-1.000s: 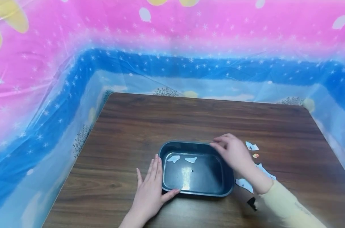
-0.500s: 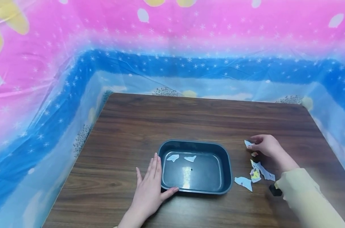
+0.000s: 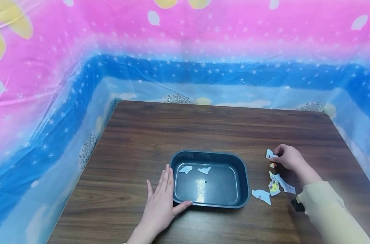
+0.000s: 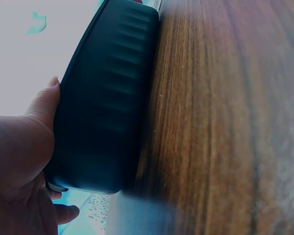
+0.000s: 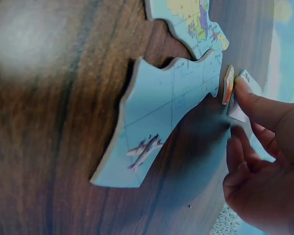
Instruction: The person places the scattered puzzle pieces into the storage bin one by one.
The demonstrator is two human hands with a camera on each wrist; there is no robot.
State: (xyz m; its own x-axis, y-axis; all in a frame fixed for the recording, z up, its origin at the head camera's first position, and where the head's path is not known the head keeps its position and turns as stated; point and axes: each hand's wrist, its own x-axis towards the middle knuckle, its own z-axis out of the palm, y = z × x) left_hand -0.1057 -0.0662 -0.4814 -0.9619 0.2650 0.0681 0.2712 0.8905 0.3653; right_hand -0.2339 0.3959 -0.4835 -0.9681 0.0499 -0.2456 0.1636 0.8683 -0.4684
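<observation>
My right hand pinches a pale map puzzle piece at the right of the table, thumb and fingertips at its edge. Just below it lies a tiny orange-and-yellow puzzle piece. Nearer to me are a yellow-patterned puzzle piece, a long pale blue one and another pale piece. In the right wrist view, a blue piece shows a printed airplane. My left hand rests straight fingers along the left side of a dark plastic tray, thumb over its near rim.
Two pale puzzle pieces, one on the left and one beside it, lie inside the tray on its floor. The wooden table is bordered by a patterned pink and blue cloth. A black object sits by the right sleeve.
My right hand has gone from above the tray's far right corner to the pieces on the right. The piece it pinches has shifted slightly rightward. My left hand stays against the tray.
</observation>
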